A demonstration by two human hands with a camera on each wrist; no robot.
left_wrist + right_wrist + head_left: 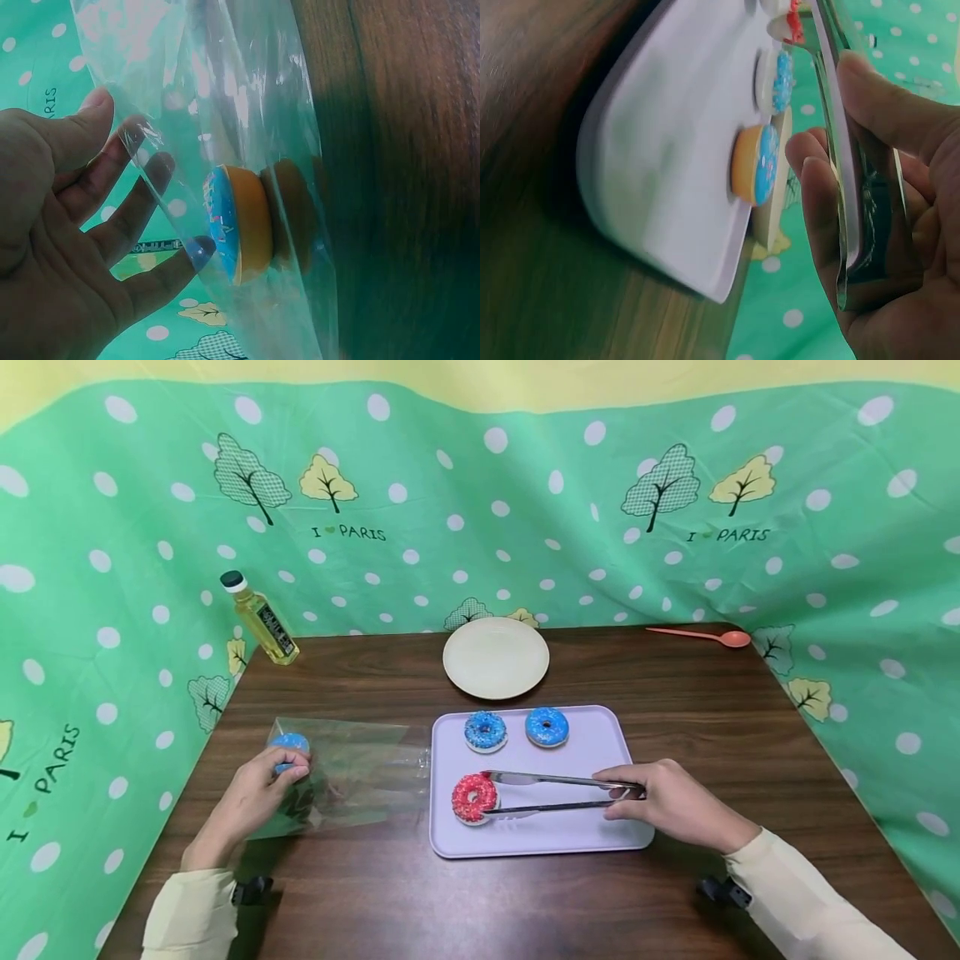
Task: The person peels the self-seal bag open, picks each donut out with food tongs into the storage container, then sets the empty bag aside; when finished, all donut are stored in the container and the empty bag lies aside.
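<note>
— Holding what on the right?
— Grips metal tongs [558, 777] in the right hand [675, 802], with tips at opposite sides of a red doughnut [460, 799] at the left end of the lilac tray [540, 839].
— And on the left?
— Touches a clear bag [367, 777] with the left hand's [251, 793] loosely spread fingers [161, 285], near a blue doughnut [292, 741] inside.
— Beyond that?
— Includes two more blue doughnuts [557, 736] on the tray, near a pale plate [496, 660].
</note>
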